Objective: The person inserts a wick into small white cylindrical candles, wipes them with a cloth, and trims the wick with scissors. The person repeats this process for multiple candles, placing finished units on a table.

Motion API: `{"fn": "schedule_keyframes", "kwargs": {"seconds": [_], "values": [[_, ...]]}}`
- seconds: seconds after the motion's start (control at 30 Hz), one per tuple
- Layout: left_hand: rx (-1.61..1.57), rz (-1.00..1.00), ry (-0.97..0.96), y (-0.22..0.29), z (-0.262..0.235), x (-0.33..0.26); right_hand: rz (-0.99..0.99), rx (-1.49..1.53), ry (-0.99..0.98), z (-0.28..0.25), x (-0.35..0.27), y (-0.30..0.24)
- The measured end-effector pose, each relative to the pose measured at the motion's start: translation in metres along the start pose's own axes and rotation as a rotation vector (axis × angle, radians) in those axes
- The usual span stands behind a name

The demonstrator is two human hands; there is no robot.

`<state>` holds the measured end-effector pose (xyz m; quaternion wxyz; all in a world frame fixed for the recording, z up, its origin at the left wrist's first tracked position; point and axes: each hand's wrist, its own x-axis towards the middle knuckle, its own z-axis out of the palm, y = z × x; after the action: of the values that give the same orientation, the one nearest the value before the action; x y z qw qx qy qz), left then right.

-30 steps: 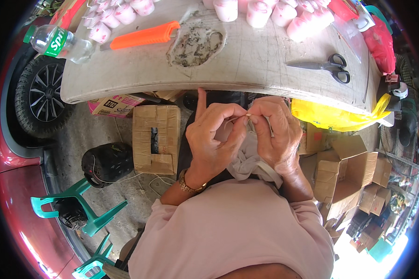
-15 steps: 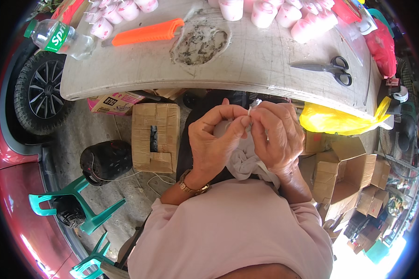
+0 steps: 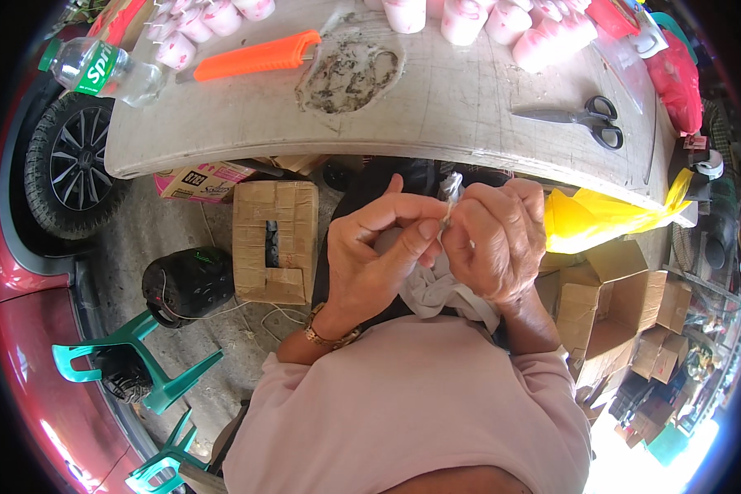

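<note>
two hands meet below the grey wooden table (image 3: 436, 107): left hand (image 3: 379, 255) and right hand (image 3: 494, 239) both pinched on a small clear plastic twist (image 3: 449, 198), over white cloth (image 3: 436, 288).

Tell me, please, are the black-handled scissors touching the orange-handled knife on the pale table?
Apart: the head view shows the black-handled scissors and orange-handled knife separated by bare pale table.

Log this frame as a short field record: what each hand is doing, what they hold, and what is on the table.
left hand: pinching a small clear twisted piece with thumb and forefinger
right hand: gripping the same piece, white cloth bunched below it
table: pale worn top, above the hands
on table: scissors, orange-handled tool, pink-and-white cups, plastic bottle
below table: cardboard box
</note>
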<state>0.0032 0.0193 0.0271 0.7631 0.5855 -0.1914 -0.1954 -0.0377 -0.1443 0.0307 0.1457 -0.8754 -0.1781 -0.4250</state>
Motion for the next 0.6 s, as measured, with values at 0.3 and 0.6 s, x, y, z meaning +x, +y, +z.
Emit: {"fn": "schedule_keyframes", "kwargs": {"seconds": [0.3, 0.6], "values": [[-0.068, -0.137, -0.039, -0.0002, 0.0018, -0.001, 0.044, -0.06, -0.058, -0.0007, -0.0005, 0.0068], [-0.019, -0.098, -0.111, 0.0027, -0.0058, 0.0024, -0.065, -0.083, -0.06, -0.0034, -0.0017, 0.0102]]}}
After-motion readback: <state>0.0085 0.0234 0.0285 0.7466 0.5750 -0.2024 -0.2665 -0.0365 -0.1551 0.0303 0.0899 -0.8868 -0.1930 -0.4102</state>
